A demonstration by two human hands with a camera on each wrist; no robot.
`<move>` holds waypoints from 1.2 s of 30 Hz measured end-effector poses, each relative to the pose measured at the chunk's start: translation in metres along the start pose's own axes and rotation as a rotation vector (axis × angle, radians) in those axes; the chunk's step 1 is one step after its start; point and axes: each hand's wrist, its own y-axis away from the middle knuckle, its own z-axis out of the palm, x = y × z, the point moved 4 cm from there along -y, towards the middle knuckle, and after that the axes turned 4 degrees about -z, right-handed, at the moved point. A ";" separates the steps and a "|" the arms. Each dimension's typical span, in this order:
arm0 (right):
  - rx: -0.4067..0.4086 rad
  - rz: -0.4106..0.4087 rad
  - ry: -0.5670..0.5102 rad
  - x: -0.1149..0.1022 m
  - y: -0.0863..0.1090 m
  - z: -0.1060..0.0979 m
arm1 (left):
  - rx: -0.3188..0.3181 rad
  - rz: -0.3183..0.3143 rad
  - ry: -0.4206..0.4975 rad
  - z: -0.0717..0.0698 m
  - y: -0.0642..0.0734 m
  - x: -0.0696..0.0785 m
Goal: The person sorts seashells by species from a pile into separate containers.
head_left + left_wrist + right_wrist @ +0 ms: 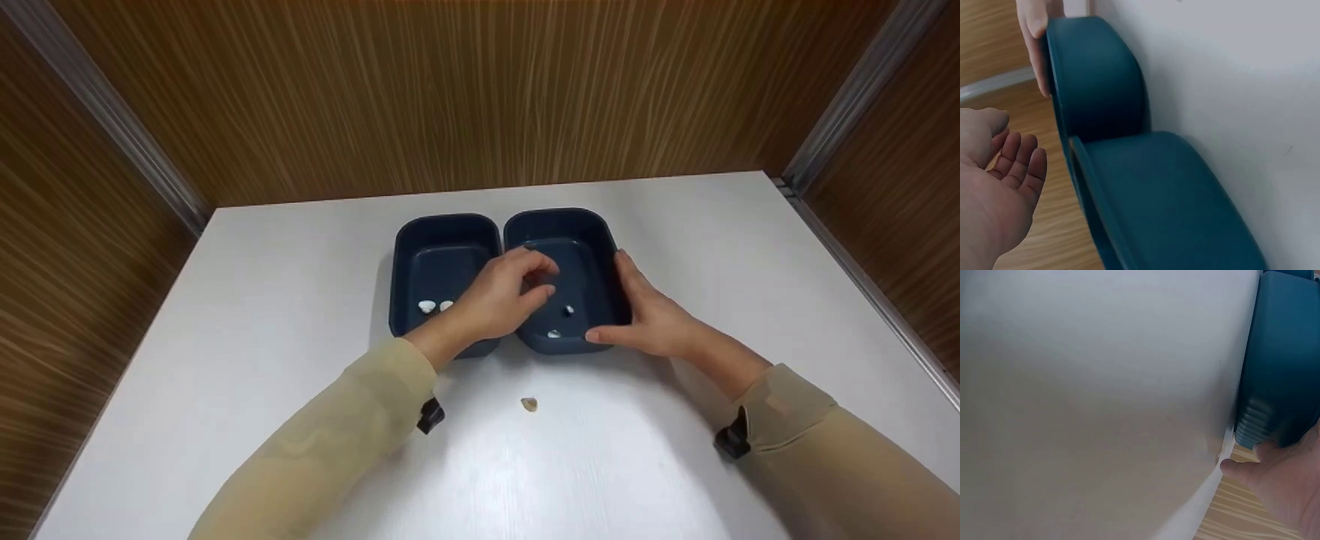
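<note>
Two dark blue rectangular boxes stand side by side, the left box (448, 255) and the right box (559, 225). My left hand (499, 296) hovers above the inner side of the right box, its wrist crossing the left one. Its fingers curl loosely with thumb and forefinger apart, and nothing shows in the palm in the left wrist view. My right hand (660, 319) rests against the right box's near right corner, straight fingers along the side and thumb by the front rim. White shells (427, 307) lie in the left box, and small pale pieces (553, 334) in the right.
On the white table (300, 300), in front of the boxes, lies one small tan shell (529, 404). A wood-grain panel (480, 97) stands behind the table, with similar panels at both sides.
</note>
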 end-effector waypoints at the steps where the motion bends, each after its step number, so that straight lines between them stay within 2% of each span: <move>1: -0.001 0.004 0.004 0.000 0.000 0.000 | -0.005 0.013 0.000 0.000 0.003 0.003; 7: 0.000 0.001 0.003 0.001 0.000 -0.003 | -0.029 0.080 0.023 0.000 0.023 0.018; 13: -0.002 0.003 0.001 0.003 0.000 -0.004 | -0.065 0.117 0.084 0.007 0.046 0.020; 20: 0.009 0.013 0.006 0.004 0.000 -0.005 | -0.143 0.083 0.101 0.025 0.072 0.008; 25: 0.018 -0.007 -0.008 0.003 0.000 -0.006 | -0.187 0.054 0.108 0.037 0.086 -0.003; 36: 0.016 -0.014 -0.002 0.004 0.002 -0.007 | -0.178 0.043 0.056 0.055 0.099 -0.028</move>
